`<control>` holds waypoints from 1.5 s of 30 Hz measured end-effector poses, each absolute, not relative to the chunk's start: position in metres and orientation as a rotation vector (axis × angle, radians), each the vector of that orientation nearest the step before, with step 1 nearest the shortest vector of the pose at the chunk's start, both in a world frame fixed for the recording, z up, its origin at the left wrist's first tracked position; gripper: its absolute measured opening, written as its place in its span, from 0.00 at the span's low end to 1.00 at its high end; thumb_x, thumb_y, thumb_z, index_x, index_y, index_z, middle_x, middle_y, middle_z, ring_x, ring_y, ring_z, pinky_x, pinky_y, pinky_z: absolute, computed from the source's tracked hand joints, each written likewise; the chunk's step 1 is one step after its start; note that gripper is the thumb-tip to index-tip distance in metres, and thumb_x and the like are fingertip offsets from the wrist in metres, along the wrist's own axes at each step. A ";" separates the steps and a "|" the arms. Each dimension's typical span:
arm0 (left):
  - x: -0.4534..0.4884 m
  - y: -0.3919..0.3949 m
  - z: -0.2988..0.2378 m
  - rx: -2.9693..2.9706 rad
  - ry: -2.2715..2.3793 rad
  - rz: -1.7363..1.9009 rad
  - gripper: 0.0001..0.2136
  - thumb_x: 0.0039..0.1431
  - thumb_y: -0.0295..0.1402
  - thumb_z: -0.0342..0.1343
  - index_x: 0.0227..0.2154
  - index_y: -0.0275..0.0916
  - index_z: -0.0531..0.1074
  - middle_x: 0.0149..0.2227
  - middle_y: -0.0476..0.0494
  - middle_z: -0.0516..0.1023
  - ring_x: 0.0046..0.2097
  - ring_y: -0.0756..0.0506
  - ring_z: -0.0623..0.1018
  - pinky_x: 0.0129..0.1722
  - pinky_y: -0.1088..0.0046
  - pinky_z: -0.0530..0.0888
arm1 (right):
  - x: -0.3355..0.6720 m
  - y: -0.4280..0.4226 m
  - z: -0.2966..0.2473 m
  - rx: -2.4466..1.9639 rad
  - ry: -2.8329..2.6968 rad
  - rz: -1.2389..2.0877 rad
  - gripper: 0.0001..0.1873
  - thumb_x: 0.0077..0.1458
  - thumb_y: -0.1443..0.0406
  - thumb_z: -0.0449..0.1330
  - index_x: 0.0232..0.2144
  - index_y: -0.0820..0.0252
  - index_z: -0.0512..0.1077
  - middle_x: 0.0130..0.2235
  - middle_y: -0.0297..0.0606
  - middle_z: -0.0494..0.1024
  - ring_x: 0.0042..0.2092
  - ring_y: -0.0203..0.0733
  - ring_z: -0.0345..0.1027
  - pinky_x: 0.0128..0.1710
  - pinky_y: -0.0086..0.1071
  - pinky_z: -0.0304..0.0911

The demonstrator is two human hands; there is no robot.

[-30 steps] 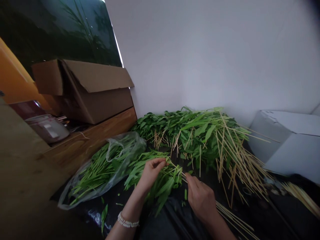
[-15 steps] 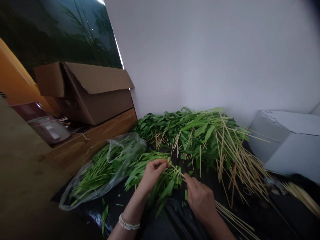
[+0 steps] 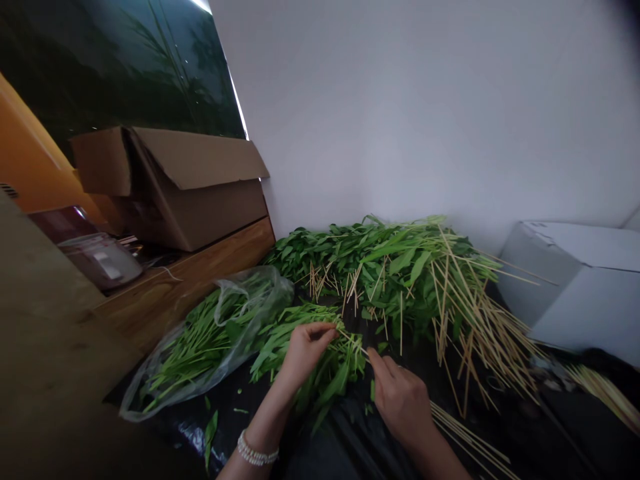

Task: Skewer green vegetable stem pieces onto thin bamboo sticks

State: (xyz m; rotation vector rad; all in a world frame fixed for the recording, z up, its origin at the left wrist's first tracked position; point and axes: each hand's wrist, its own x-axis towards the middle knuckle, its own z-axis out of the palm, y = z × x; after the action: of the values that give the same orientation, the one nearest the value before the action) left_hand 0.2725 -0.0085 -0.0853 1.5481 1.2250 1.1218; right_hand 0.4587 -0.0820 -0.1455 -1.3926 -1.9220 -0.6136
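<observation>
My right hand point(image 3: 400, 397) is closed around the lower end of a thin bamboo skewer point(image 3: 366, 352), which points up and left. Several leafy green stems point(image 3: 356, 343) are threaded on that skewer, their leaves hanging below it. At the skewer's far end, my left hand point(image 3: 311, 343) pinches a leafy green stem between thumb and forefinger; the fingertips partly hide it. A beaded bracelet point(image 3: 256, 450) circles my left wrist. Loose leafy greens point(image 3: 273, 350) lie just behind and left of my left hand, on black plastic sheeting point(image 3: 350, 447).
A clear plastic bag point(image 3: 220, 383) of greens lies at left. Skewered greens point(image 3: 360, 250) are heaped along the wall, bare skewer ends point(image 3: 480, 333) sticking out at right. Loose skewers point(image 3: 465, 437) lie beside my right forearm. A cardboard box point(image 3: 215, 207) and a white box point(image 3: 590, 300) flank the heap.
My left fingertips have shifted slightly down and left along the skewer's far end. My right hand keeps its hold, almost still.
</observation>
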 end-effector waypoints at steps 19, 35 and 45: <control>0.273 -0.012 -0.083 1.211 1.077 1.085 0.14 0.38 0.40 0.70 0.25 0.35 0.79 0.26 0.45 0.81 0.30 0.48 0.76 0.37 0.74 0.70 | 0.455 -0.082 -0.150 -1.343 -1.919 -0.589 0.20 0.56 0.76 0.45 0.47 0.65 0.68 0.33 0.38 0.77 0.26 0.35 0.68 0.28 0.30 0.58; 0.275 -0.012 -0.083 1.338 1.079 1.039 0.15 0.39 0.41 0.68 0.28 0.35 0.80 0.30 0.43 0.81 0.33 0.47 0.76 0.35 0.74 0.70 | 0.457 -0.081 -0.146 -1.360 -1.903 -0.599 0.18 0.60 0.74 0.43 0.46 0.64 0.68 0.31 0.36 0.75 0.26 0.35 0.66 0.29 0.31 0.55; 0.245 0.034 -0.081 1.945 1.478 1.057 0.10 0.54 0.33 0.56 0.35 0.37 0.80 0.36 0.42 0.82 0.37 0.45 0.77 0.41 0.71 0.71 | 0.463 -0.080 -0.138 -1.379 -1.805 -0.571 0.14 0.62 0.72 0.42 0.40 0.61 0.67 0.28 0.35 0.73 0.28 0.36 0.65 0.32 0.31 0.54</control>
State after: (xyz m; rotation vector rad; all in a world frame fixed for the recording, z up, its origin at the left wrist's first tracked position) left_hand 0.2448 0.0339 -0.0806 1.9447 1.4782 1.0575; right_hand 0.4629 -0.0798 -0.1383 -1.3794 -1.8048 -0.5714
